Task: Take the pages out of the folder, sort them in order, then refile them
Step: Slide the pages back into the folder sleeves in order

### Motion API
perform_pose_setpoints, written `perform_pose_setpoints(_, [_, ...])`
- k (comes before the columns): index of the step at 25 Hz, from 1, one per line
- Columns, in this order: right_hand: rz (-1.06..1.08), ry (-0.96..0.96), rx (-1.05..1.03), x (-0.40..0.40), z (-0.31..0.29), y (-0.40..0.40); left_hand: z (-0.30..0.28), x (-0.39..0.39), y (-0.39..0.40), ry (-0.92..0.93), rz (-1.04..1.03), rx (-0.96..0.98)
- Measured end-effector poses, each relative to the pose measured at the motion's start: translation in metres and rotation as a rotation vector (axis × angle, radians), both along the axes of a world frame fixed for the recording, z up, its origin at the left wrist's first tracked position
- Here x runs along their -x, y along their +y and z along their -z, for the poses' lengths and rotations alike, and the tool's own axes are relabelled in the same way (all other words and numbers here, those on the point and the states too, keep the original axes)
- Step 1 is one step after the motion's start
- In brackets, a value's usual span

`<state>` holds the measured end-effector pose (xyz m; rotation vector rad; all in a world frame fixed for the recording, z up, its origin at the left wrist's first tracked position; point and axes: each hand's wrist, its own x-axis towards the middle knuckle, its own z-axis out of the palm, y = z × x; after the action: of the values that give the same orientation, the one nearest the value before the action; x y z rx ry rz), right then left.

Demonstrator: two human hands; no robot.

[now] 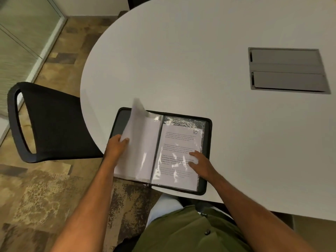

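A black zip-edged folder [207, 124] with clear plastic sleeves lies open at the near edge of the round white table [181, 60]. The left hand [116, 145] grips the lower edge of a lifted, blurred sheet [136, 124], perhaps a sleeved page. The right hand [200, 161] rests with straight fingers on the printed page marked 10 [180, 140], in the folder's right side.
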<state>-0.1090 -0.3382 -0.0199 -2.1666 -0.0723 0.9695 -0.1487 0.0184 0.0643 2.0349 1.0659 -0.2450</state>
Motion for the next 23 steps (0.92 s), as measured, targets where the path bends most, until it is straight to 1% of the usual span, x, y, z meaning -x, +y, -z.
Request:
perform_pose_setpoints(3, [0.089,-0.005,-0.060,0.004,-0.003,-0.003,-0.022,-0.011,-0.034,-0.068,0.086,0.036])
perform_pose_setpoints(6, [0.182,0.015,-0.118,0.007,-0.007,-0.002,-0.021,-0.019,-0.079,-0.066,0.219,0.104])
perform_pose_setpoints(9, [0.329,0.067,-0.199,0.005,-0.015,0.004,-0.001,-0.023,-0.132,-0.001,0.358,0.149])
perform_pose_setpoints(12, [0.548,0.202,-0.328,0.001,-0.025,0.011,0.024,-0.022,-0.177,0.043,0.411,0.160])
perform_pose_setpoints(14, [0.638,0.253,-0.392,0.001,-0.028,0.013,0.042,-0.015,-0.197,0.051,0.453,0.213])
perform_pose_setpoints(15, [0.634,0.215,-0.374,0.004,-0.027,0.013,0.049,-0.011,-0.204,0.068,0.496,0.248])
perform_pose_setpoints(18, [0.519,0.072,-0.243,0.014,-0.021,0.005,0.060,0.003,-0.214,0.142,0.636,0.290])
perform_pose_setpoints(21, [0.412,0.017,-0.128,0.023,-0.014,0.000,0.071,0.014,-0.204,0.218,0.689,0.283])
perform_pose_setpoints(23, [0.336,-0.022,-0.058,0.031,-0.009,0.000,0.079,0.020,-0.191,0.238,0.713,0.272])
